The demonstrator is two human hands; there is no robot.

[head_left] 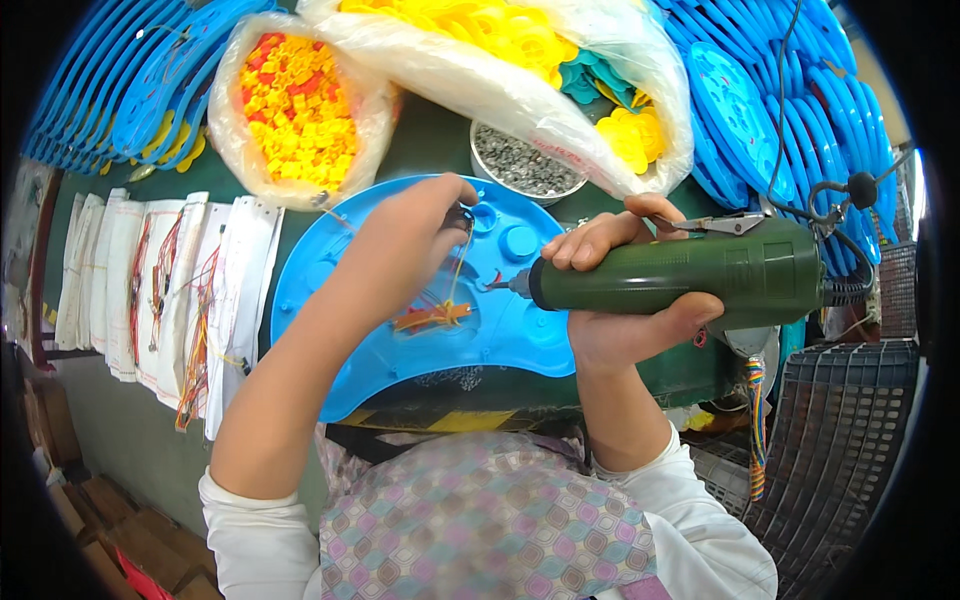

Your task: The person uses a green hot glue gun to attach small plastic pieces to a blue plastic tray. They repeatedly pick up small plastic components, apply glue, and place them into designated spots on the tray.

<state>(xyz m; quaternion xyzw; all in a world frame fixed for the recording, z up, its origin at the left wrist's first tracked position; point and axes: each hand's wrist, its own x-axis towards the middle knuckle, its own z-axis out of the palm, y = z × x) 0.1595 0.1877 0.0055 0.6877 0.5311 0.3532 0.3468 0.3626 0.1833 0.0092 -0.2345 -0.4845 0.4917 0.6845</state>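
My right hand (625, 330) is wrapped round a dark green electric screwdriver (690, 272), held level with its bit pointing left. The bit's tip is over a blue plastic shell (335, 375), a curved toy housing with moulded posts and round recesses. My left hand (425, 225) bends over the shell's far part, its fingers closed on a small dark part (460, 213) mostly hidden by them. A thin yellow wire runs down from there. Inside the shell lies a small orange-brown circuit board (432, 317) with wires on it.
A bag of yellow and red pieces (300, 115) stands behind, beside a bag of yellow and teal parts (520, 45). A tub of screws (525, 160) sits between. Blue shells (740, 110) are stacked right; wired bundles on white sheets (165, 290) lie left. A black crate (830, 440) stands right.
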